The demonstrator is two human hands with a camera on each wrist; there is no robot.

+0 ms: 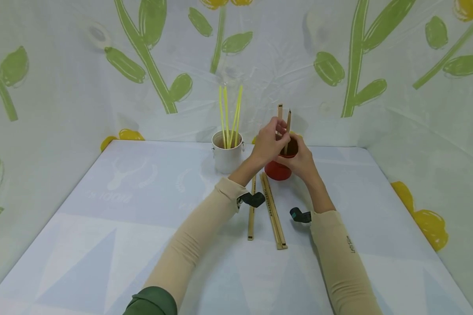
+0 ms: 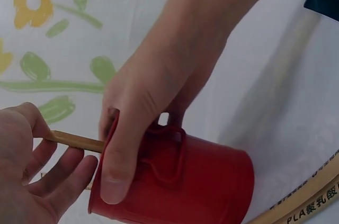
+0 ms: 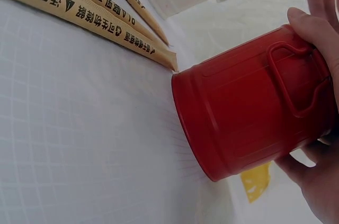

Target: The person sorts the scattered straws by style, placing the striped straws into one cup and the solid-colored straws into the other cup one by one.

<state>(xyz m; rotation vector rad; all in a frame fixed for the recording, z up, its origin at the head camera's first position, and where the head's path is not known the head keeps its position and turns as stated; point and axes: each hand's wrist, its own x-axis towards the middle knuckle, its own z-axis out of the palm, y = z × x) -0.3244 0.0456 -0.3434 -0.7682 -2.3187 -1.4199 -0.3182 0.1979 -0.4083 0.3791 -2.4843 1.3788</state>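
Observation:
A red bucket (image 1: 277,170) with a wire handle is held by my right hand (image 1: 301,159), its thumb and fingers wrapped round the rim. My left hand (image 1: 271,139), over the bucket's mouth, pinches a brown paper-wrapped straw (image 2: 79,140) whose lower end runs inside the bucket. Two thin brown sticks rise above the rim in the head view; the fingers partly hide them. On the table in front of the bucket lie more paper-wrapped straws (image 1: 273,214), a pair close together and a single straw (image 1: 251,223) to their left.
A white bucket (image 1: 226,159) holding several yellow-green straws (image 1: 236,113) stands left of the red one. Behind the table (image 1: 142,249) hangs a cloth (image 1: 276,65) printed with flowers and leaves. A small dark camera (image 1: 300,215) sits at the right wrist.

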